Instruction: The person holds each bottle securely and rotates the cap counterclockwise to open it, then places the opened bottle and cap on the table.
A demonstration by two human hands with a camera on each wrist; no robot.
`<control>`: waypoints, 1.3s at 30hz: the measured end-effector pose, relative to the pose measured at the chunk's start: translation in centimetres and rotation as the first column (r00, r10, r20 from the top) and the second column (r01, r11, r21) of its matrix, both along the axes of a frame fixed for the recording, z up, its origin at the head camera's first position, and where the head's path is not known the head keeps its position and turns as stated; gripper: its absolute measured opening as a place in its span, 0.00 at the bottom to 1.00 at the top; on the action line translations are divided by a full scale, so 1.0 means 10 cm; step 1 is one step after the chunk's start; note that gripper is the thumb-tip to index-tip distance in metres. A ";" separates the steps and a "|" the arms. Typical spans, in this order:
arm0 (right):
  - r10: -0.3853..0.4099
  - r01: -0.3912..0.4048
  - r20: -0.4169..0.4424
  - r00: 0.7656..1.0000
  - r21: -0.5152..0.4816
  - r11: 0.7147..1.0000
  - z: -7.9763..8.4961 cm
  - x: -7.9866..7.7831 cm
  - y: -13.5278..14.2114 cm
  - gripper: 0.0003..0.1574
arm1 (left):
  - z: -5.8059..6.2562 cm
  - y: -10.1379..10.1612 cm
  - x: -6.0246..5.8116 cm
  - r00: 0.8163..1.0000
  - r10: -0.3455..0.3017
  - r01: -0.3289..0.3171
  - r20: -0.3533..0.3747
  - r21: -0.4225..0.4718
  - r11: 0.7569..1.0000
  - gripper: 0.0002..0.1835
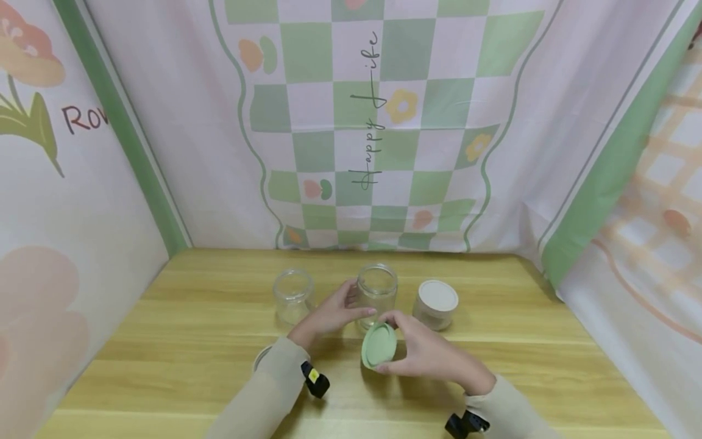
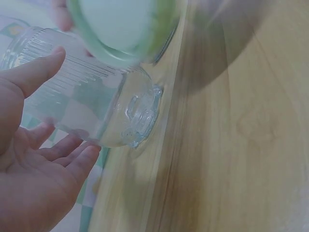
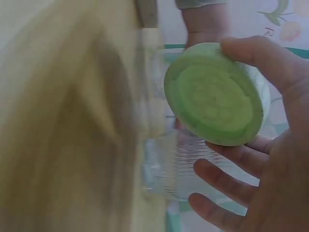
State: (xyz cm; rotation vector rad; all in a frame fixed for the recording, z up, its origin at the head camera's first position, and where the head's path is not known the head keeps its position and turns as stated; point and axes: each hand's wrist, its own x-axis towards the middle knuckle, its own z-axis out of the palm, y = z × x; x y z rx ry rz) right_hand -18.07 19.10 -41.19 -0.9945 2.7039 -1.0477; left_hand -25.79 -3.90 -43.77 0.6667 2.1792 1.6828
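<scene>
While R hand (image 1: pixel 428 352) pinches lid (image 1: pixel 380 346) by rim, L hand (image 1: pixel 331 314), spread loosely, brackets jar (image 1: pixel 378 297); poss. tip-over if lid bumps jar.

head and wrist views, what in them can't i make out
- Head view: the round thing by the left sleeve; the sleeve covers most of it, so its kind is unclear.
- Left wrist view: top of the green lid, cut off by the upper edge.
- Right wrist view: most of the left hand, hidden behind the lid; table grain, lost to blur.
</scene>
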 end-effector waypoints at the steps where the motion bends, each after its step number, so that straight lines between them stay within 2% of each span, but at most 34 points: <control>1: 0.011 -0.011 0.014 1.000 0.002 1.000 -0.02 0.00 0.00 0.49 | 0.00 0.00 0.00 1.000 0.000 0.000 0.000 -0.002 1.000 0.44; 9: 0.056 -0.058 0.075 0.996 0.031 0.998 -0.17 -0.02 0.02 0.56 | 0.00 -0.01 0.00 1.000 0.014 -0.014 0.009 -0.017 1.000 0.44; 13: 0.074 -0.079 0.064 0.995 0.080 0.994 -0.21 -0.01 0.05 0.58 | 0.03 -0.01 0.01 1.000 0.017 -0.017 0.018 -0.015 1.000 0.45; 19: 0.081 -0.082 0.013 0.997 0.209 0.975 -0.23 0.02 0.04 0.58 | 0.04 -0.01 0.02 0.999 0.037 -0.036 0.036 -0.036 0.999 0.44; 23: 0.080 -0.078 -0.001 0.997 0.247 0.966 -0.23 0.04 0.02 0.57 | 0.03 -0.02 0.02 0.999 0.035 -0.034 0.031 -0.043 0.999 0.43; 33: 0.079 -0.084 0.030 0.996 0.239 0.967 -0.23 0.05 0.05 0.59 | 0.06 -0.03 0.03 0.998 0.046 -0.044 0.036 -0.053 0.998 0.48; 39: 0.063 -0.078 0.089 0.994 0.181 0.980 -0.14 0.04 0.11 0.53 | 0.15 -0.06 0.05 0.999 0.035 -0.036 -0.034 -0.033 0.999 0.47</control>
